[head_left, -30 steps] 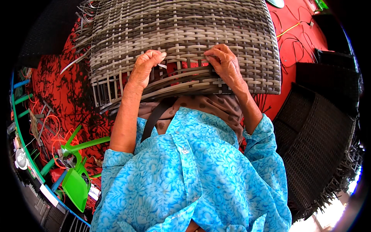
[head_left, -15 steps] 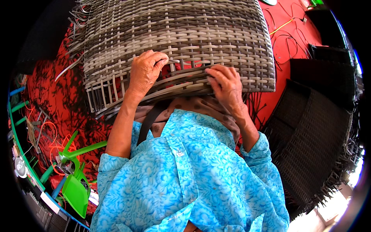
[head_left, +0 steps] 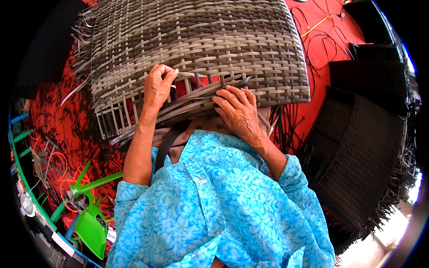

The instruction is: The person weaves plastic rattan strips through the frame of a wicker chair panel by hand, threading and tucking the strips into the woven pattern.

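Woven panel [head_left: 201,42]: in front of person, gaps along near edge
Left hand [head_left: 158,88]: narrow grip, pinching pale strip [head_left: 188,75] over the gaps
Right hand [head_left: 240,110]: fingers bent over loose strips [head_left: 193,99]; can't tell if gripping
Pale strip risk: may slip if pinch is light, kink if pulled sideways
Loose strips risk: could spring up, tangle if right hand lifts
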Motion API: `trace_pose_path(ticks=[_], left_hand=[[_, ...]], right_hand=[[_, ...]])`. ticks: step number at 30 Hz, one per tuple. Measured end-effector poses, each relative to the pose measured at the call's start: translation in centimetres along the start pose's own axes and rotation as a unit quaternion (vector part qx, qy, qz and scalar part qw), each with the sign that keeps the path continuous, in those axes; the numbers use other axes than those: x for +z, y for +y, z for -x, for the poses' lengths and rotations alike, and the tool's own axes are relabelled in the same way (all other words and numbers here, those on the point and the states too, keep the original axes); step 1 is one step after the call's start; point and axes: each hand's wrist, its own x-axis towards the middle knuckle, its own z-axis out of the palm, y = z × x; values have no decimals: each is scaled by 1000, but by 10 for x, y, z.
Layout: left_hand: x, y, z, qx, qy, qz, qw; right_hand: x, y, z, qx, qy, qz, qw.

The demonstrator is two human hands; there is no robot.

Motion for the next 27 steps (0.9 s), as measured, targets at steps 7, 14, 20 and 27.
trace_pose_path(ticks=[7,14,20,27], left_hand=[[-2,-14,-2,-93,-73,191,974],[-7,-9,-1,-153,-103,285,940],[-10,-9,-3,-182,-115,307,927],[-17,-13,-6,-154,-139,265,942]], right_hand=[[-8,16,-22,4,32,-42,999],[-6,33,-53,90,-2,-70,993],[-11,35,-48,23,-28,-17,999],[11,28,-76,35,21,-165,985]])
